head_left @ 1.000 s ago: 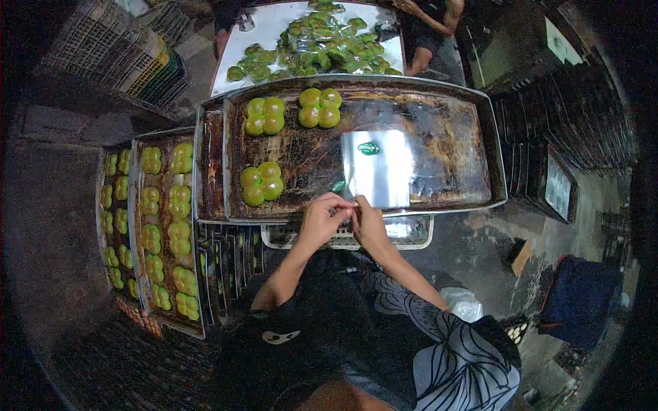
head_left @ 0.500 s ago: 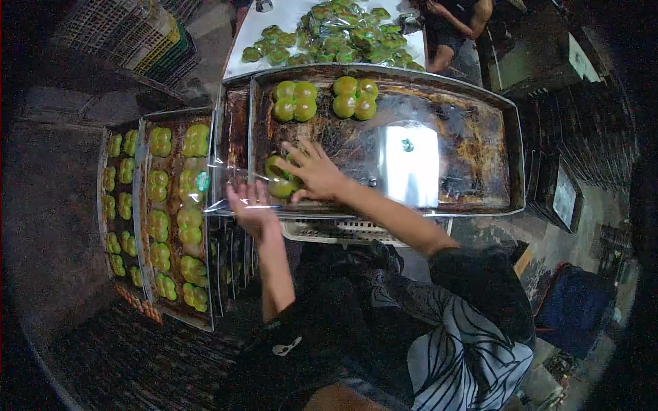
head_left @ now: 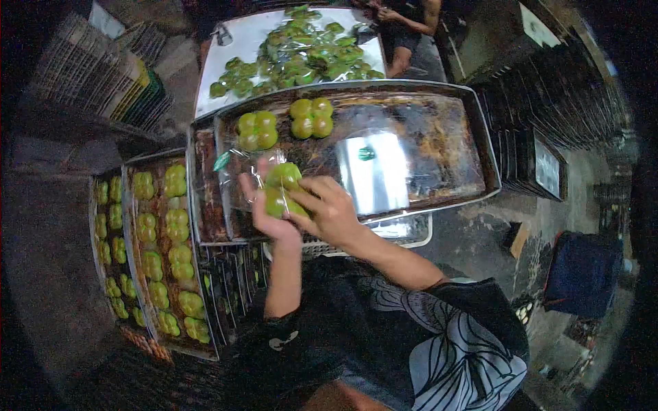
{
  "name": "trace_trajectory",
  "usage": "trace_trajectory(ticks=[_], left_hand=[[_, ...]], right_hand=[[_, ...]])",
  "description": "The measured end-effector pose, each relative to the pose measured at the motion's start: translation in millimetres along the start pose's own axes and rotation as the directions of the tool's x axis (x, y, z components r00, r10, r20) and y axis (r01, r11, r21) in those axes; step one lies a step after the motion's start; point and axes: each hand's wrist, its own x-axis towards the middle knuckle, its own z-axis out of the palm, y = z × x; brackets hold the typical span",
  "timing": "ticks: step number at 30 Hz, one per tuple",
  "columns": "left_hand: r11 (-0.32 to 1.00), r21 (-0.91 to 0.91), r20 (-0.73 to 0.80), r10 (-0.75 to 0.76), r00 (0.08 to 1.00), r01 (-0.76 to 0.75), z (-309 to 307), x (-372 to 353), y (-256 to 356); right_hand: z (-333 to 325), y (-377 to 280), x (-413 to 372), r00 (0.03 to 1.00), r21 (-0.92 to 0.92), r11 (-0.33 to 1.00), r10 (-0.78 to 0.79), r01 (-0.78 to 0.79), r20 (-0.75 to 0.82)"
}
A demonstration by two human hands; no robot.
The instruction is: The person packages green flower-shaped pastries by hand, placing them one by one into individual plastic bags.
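Observation:
My right hand [head_left: 333,209] grips a green four-lobed bun [head_left: 285,175] by its right side, raised over the near left part of the baking tray [head_left: 442,157]. Cupped along the left side of that bun is my left hand [head_left: 277,225], with a clear plastic bag [head_left: 223,162] around its fingers. A green mark shows on the bag. Two more green buns, one [head_left: 258,130] at left and another [head_left: 312,118] beside it, sit along the tray's far side. A shiny clear bag stack [head_left: 373,175] with a green print lies on the tray.
A white table [head_left: 209,99] behind the tray bears a heap of bagged green buns [head_left: 308,55]. To the left stand trays of unbagged buns [head_left: 179,226]. Stacked trays [head_left: 548,103] rise at right. A person [head_left: 415,27] is beside the far table.
The bun has been lifted off the tray between my hands. My left hand has brought the bag up to it. The view has shifted, so the tray appears lower and further left.

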Motion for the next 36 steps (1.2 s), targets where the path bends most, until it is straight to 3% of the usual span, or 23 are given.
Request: trace_trajectory(ticks=[2, 4, 6, 9, 11, 12, 13, 14, 16, 18, 20, 22, 23, 24, 26, 27, 28, 29, 30, 32, 34, 35, 36], left_hand=[[0.94, 0.341, -0.017, 0.005, 1.0, 0.001, 6.5, -11.5, -26.6], [0.945, 0.312, -0.014, -0.098, 0.995, 0.097, -0.2, -4.5, -31.8], [0.912, -0.256, 0.118, -0.299, 0.947, 0.32, -23.4, 23.5, -25.9], [0.996, -0.005, 0.097, -0.088, 0.991, 0.089, 18.5, -0.6, -38.7], [0.991, 0.122, 0.166, 0.025, 0.986, -0.045, 18.3, 1.9, -46.0], [0.991, 0.126, 0.174, 0.027, 0.984, -0.05, 17.2, 5.3, -43.3], [0.999, -0.037, 0.221, 0.017, 0.975, -0.009, 22.2, 7.5, -38.7], [0.979, -0.201, 0.266, 0.016, 0.964, 0.039, 27.4, 8.1, -36.1], [0.987, -0.135, 0.353, -0.039, 0.935, 0.092, 34.6, -17.3, -41.8], [0.932, 0.29, 0.13, -0.262, 0.956, 0.216, 40.8, -35.3, -50.6], [0.929, 0.291, 0.057, -0.257, 0.965, 0.23, 42.6, -36.3, -51.5], [0.876, -0.05, -0.016, -0.481, 0.877, 0.479, 17.6, -23.7, -49.7], [0.805, 0.031, 0.013, -0.593, 0.805, 0.592, -2.1, -28.1, -53.0], [0.768, 0.178, 0.022, -0.628, 0.778, 0.615, -45.0, -37.4, -70.4], [0.666, 0.571, 0.012, -0.592, 0.806, 0.481, -15.1, -61.3, -72.1], [0.571, 0.817, 0.243, -0.474, 0.847, 0.085, -17.3, -65.1, -79.8], [0.371, 0.866, 0.477, -0.413, 0.776, -0.335, -27.3, -72.2, -87.4], [-0.159, 0.755, 0.402, -0.655, 0.64, -0.637, -43.6, -71.8, -95.6], [-0.168, 0.334, 0.671, -0.648, 0.359, -0.927, -60.3, -68.7, -113.2], [-0.287, 0.453, 0.173, -0.9, 0.399, -0.844, -71.6, -67.8, -116.1], [-0.254, 0.468, 0.273, -0.869, 0.412, -0.846, -69.4, -54.0, -91.3], [-0.222, 0.55, 0.339, -0.821, 0.459, -0.805, -58.6, -51.2, -71.3], [-0.228, 0.556, 0.338, -0.817, 0.468, -0.8, -52.4, -46.4, -59.4]], right_hand=[[-8.1, 10.1, 8.8, 0.998, -0.047, 0.997, 0.055, -0.053, 0.031], [-19.2, 20.4, 9.6, 0.995, -0.042, 0.997, 0.065, -0.062, 0.07], [-38.3, 16.8, -9.4, 0.996, 0.026, 0.995, 0.091, -0.091, 0.012], [-43.8, 20.1, -10.6, 0.967, 0.077, 0.983, 0.18, -0.169, -0.181], [-53.1, 23.0, -8.3, 0.967, 0.143, 0.959, 0.253, -0.247, -0.027], [-56.4, 24.0, -6.6, 0.944, 0.197, 0.925, 0.302, -0.324, 0.131], [-58.7, 25.7, -12.9, 0.991, 0.142, 0.981, 0.133, -0.131, -0.007], [-56.9, 26.4, -15.1, 0.992, 0.142, 0.982, 0.125, -0.122, -0.012], [-53.7, 24.5, -18.8, 0.959, 0.236, 0.941, 0.269, -0.243, -0.085], [-43.8, 25.3, 0.5, 0.927, 0.124, 0.929, 0.361, -0.349, -0.101], [-45.3, 24.8, 3.0, 0.943, 0.126, 0.937, 0.332, -0.327, -0.024], [-47.6, 25.2, -21.0, 0.955, 0.192, 0.95, 0.273, -0.247, -0.12], [-48.0, 30.1, -25.8, 0.927, 0.102, 0.943, 0.33, -0.316, -0.176], [-41.3, 53.3, -32.1, 0.92, 0.08, 0.919, 0.39, -0.385, -0.047], [-52.6, 92.7, -10.2, 0.873, 0.017, 0.873, 0.485, -0.487, 0.048], [-60.4, 101.3, 11.5, 0.876, 0.037, 0.883, 0.468, -0.467, -0.111], [-56.8, 122.5, 29.5, 0.887, -0.053, 0.893, 0.435, -0.447, -0.156], [-52.2, 124.4, 50.3, 0.879, 0.025, 0.921, 0.378, -0.388, -0.291], [-42.2, 135.1, 64.7, 0.904, -0.053, 0.959, 0.242, -0.277, -0.354], [-31.7, 127.7, 62.0, 0.92, -0.229, 0.969, -0.001, -0.096, -0.392], [-48.6, 93.8, 2.5, 0.905, 0.073, 0.904, 0.414, -0.421, 0.093], [-58.9, 84.3, -33.8, 0.666, 0.191, 0.664, 0.596, -0.723, 0.448], [-58.4, 82.5, -79.6, 0.579, 0.28, 0.543, 0.52, -0.792, 0.628]])
